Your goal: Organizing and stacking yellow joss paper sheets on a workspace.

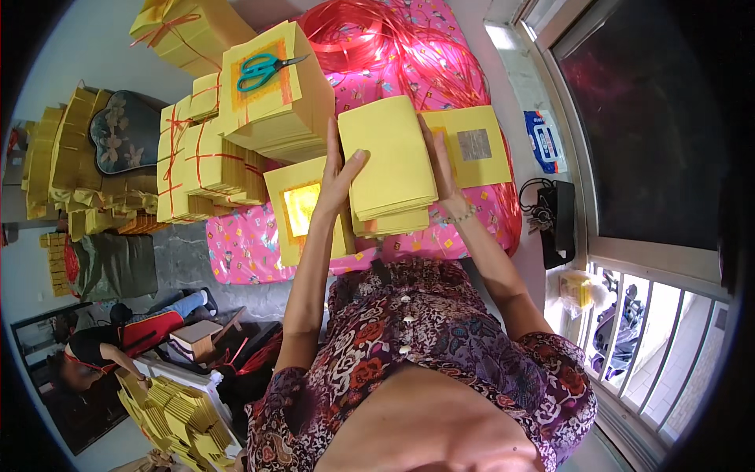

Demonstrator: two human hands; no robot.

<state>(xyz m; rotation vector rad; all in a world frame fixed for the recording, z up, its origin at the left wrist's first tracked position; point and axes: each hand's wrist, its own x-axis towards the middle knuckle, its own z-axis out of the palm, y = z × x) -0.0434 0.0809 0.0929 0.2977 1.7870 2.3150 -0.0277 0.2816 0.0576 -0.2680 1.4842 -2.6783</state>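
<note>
Between my two hands is a thick stack of yellow paper [389, 157], its lower edges slightly uneven. My left hand [341, 177] presses along the stack's left side, thumb lying on the top sheet. My right hand [442, 161] is against the right side, its fingers partly hidden behind the paper. Left of the stack, a yellow sheet with a shiny gold square [301, 211] lies partly under my left forearm. On the right is another yellow sheet with a silver-grey square [475, 146]. What the stack rests on is hidden.
A tall paper pile [275, 130] at the back left bears teal-handled scissors [267, 71]. Beside it stand bundles tied with red strips [208, 161]. Loose red plastic strapping [370, 39] covers the back of the pink patterned cloth [244, 248]. A co-worker [102, 346] bends over yellow paper at lower left.
</note>
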